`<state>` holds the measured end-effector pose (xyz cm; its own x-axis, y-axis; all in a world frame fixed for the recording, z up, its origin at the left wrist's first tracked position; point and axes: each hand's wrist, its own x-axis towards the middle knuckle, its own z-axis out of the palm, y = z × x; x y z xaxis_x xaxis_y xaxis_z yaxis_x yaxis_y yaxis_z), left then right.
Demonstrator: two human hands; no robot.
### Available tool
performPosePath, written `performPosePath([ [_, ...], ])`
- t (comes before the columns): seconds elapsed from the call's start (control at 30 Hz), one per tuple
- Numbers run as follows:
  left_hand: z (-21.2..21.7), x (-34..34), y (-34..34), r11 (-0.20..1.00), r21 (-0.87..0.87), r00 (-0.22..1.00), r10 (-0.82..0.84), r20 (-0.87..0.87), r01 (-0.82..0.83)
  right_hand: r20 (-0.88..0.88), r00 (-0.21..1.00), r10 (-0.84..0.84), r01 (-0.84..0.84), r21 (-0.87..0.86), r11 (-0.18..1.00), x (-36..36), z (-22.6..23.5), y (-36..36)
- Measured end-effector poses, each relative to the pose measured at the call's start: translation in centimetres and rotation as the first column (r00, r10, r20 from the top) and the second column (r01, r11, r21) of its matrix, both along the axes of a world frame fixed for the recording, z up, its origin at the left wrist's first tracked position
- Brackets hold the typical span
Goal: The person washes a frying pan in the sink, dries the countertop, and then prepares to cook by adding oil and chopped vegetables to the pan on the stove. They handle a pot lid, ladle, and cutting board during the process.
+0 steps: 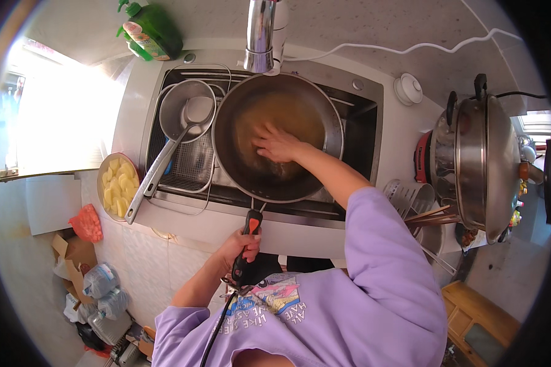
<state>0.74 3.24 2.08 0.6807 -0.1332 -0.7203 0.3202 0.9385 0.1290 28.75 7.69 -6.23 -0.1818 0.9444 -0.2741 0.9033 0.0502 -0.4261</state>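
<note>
A pale speckled counter (373, 37) surrounds the steel sink (364, 110). Left of the sink, a bright window (55, 116) floods light in. Below the sink, white tiled floor (134, 263) holds a cardboard box (70, 251); right of it stands a wooden stool (471, 312).

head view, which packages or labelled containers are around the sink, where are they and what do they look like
Green plastic pump bottle: counter corner behind the sink, top left; lying tilted, pale printed label near its neck.
Red mesh bag: floor, lower left; crumpled.
Open brown cardboard box: floor beside the bag.
Clear plastic bags: floor below the box; bulging.
</note>
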Motion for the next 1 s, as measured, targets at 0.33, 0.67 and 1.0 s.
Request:
performPosePath([
  [0.33, 0.7, 0.2, -0.5, 0.999, 0.031, 0.999, -0.003, -0.039, 0.004, 0.461, 0.879, -0.123, 0.116, 0.043, 0.992, 7.3, 2.1, 0.9],
  [0.67, 0.6, 0.1, -0.1, 0.991, 0.129, 0.999, -0.022, 0.025, 0.018, 0.528, 0.845, -0.085, 0.239, -0.232, 0.943, 3.0, 2.5, -8.8],
  [1.0, 2.0, -0.3, 0.2, 0.937, 0.340, 0.996, -0.089, 0.006, 0.081, -0.701, 0.572, -0.426, 0.376, -0.238, 0.896, -6.5, 3.4, -7.5],
])
